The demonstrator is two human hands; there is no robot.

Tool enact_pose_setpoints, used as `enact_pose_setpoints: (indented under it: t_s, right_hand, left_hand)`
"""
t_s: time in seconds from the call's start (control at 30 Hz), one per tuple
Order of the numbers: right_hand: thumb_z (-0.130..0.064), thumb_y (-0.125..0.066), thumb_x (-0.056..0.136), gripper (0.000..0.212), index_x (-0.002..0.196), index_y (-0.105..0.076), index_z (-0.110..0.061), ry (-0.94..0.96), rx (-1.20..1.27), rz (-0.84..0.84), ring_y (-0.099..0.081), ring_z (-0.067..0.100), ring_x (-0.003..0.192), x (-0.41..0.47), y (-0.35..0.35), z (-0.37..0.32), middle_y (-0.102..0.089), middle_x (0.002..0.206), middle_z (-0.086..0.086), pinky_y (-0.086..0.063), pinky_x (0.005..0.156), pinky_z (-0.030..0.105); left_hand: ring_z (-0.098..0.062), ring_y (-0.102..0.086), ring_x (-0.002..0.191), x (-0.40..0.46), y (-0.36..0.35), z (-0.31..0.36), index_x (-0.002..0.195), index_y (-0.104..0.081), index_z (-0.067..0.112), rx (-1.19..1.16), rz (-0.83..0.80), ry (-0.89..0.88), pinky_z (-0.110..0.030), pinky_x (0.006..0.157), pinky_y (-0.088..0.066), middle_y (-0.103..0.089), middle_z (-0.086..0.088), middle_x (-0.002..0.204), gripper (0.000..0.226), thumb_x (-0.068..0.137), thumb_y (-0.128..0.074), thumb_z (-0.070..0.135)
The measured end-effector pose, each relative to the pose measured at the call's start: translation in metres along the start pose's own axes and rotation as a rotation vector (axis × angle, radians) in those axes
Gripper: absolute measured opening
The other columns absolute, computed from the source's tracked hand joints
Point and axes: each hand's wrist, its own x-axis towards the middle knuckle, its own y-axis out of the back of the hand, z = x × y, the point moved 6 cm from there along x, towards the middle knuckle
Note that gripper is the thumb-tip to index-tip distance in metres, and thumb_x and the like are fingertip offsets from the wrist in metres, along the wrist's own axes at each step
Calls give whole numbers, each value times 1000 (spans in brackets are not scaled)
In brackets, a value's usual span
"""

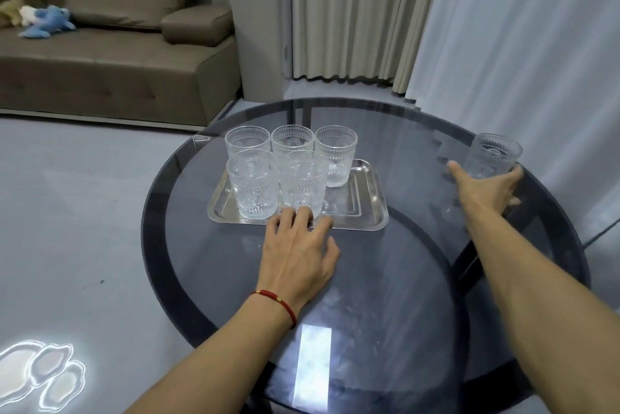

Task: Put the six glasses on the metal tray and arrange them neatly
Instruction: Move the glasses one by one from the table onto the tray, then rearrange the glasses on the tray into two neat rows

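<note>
resting near you on the dark glass table [385, 279] is your left hand [298, 252], with its fingers spread loose and holding nothing; the fingertips [303, 214] sit at the near rim of the metal tray [362, 212], right by the front middle glass [303, 183], and whether they touch that glass is hard to tell. five glasses are on the tray now: the front left glass [253, 183] beside the middle one, and a back row of three [292, 141] behind them. the front right corner of the tray is bare, so that looks like the spot for the last one. farther off, near the far right edge of the table and well apart from the tray, stands the sixth glass [493, 155]. your right hand [486, 188] is reaching it, thumb on one side and fingers on the other, wide and just starting to wrap its bottom half, not squeezed tight yet. you seem to be on the last pick-up. next you need to close on that glass, lift it straight up, and carry it to the bare corner without bumping the others.
</note>
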Motion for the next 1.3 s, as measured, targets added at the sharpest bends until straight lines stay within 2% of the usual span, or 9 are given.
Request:
enact_pose_setpoints:
  t_s: [0.1, 0.27, 0.5, 0.7, 0.77, 0.87, 0.97, 1.2, 1.3]
  right_hand:
    - [-56, -83, 70, 111, 157, -26, -17, -62, -31, 41, -28, 43, 147, 7, -7, -2, -37, 162, 13, -27, 117, 52]
    - [-63, -81, 65, 93, 139, -44, -21, 10, -79, -24, -38, 40, 140, 5, -6, 4, -43, 152, 17, -38, 112, 54]
    - [-56, -89, 64, 89, 137, -52, -21, 124, 2, -224, -59, 26, 121, -35, 23, -1, -60, 133, 1, -49, 101, 41]
    - [-52, -89, 66, 80, 133, -53, -28, 377, 52, -454, -65, 12, 106, -115, 14, -70, -65, 123, -6, -54, 91, 33]
    - [-47, -91, 65, 75, 128, -56, -28, 387, 78, -536, -68, 7, 103, -143, 1, -83, -69, 115, -12, -57, 91, 33]
    - [-42, -94, 63, 76, 128, -60, -22, 410, 23, -627, -70, 15, 104, -174, -22, -86, -72, 114, -5, -58, 94, 41]
    - [-46, -91, 62, 77, 128, -61, -22, 429, -39, -629, -68, 16, 105, -186, -34, -85, -72, 115, -4, -56, 95, 40]
    - [-45, -89, 64, 74, 127, -57, -23, 397, -85, -679, -65, 16, 111, -182, -46, -77, -68, 120, -6, -53, 94, 34]
    - [-51, -87, 63, 84, 134, -50, -24, 374, -78, -741, -62, 16, 117, -178, -47, -78, -63, 131, -5, -54, 99, 41]
  left_hand:
    - [-28, -48, 97, 1, 0, -1, 107, -62, 25, 0, 0, 6, -41, 92, -41, -55, -2, 98, 26, 91, -43, 35]
    - [-27, -49, 97, 2, 0, -1, 109, -61, 25, 9, -4, 21, -41, 92, -42, -57, -2, 98, 29, 89, -43, 36]
    - [-29, -50, 101, 4, 0, 1, 141, -41, 20, 54, -50, 16, -44, 94, -44, -60, -4, 106, 55, 89, -39, 37]
    - [-30, -49, 101, 2, 2, 0, 139, -42, 17, 71, -52, 35, -44, 95, -43, -58, -7, 107, 54, 88, -40, 35]
    - [-30, -49, 101, 2, 3, -1, 132, -47, 15, 71, -38, 39, -44, 95, -43, -58, -7, 105, 49, 87, -41, 34]
    - [-29, -50, 99, 0, 5, -1, 119, -53, 15, 61, -31, 35, -43, 94, -43, -58, -6, 102, 40, 85, -41, 33]
    - [-29, -50, 100, 0, 5, -3, 113, -55, 16, 49, -35, 31, -43, 94, -43, -58, -5, 102, 36, 85, -39, 32]
    - [-28, -50, 102, 2, 1, -2, 111, -56, 18, 31, -38, 1, -42, 94, -41, -58, -4, 104, 33, 85, -40, 31]
    - [-26, -53, 103, 1, 1, 3, 116, -55, 19, -12, -37, -59, -42, 97, -41, -59, -3, 106, 36, 84, -41, 29]
